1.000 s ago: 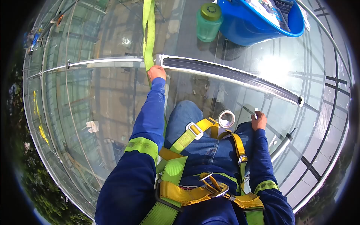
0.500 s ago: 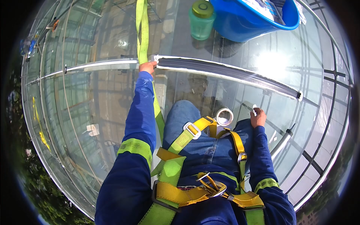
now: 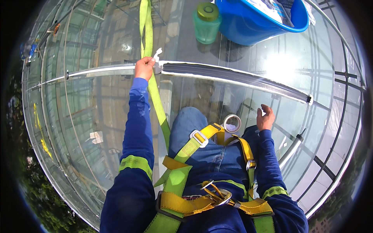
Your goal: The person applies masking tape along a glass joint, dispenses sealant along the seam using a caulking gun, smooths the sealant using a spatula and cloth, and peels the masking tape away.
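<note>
My left hand (image 3: 144, 68) pinches a crumpled strip of white tape (image 3: 157, 54) that sticks up beyond the fingertips. It is at the left end of a dark joint (image 3: 229, 77), which has white tape along both long edges. Just beside that hand runs a yellow-green webbing strap (image 3: 158, 101). Over my knee, my right hand (image 3: 265, 117) has its fingers curved and apart, with nothing visible between them. A roll of tape (image 3: 225, 123) stands near my lap. To the right of it lies a long tube-shaped tool (image 3: 292, 150) on the glass.
A blue tub (image 3: 244, 29) with cloths or bags in it stands at the back, next to a green jar-like bottle (image 3: 206, 34). Harness straps (image 3: 182, 200) cross my body. Beneath me are glass panels (image 3: 190, 95); a thin rope (image 3: 72, 110) hangs down on the left.
My left hand has shifted slightly left and now lifts a tape strip at the joint's end. My right hand has risen a little and opened; the white scrap at its fingers no longer shows.
</note>
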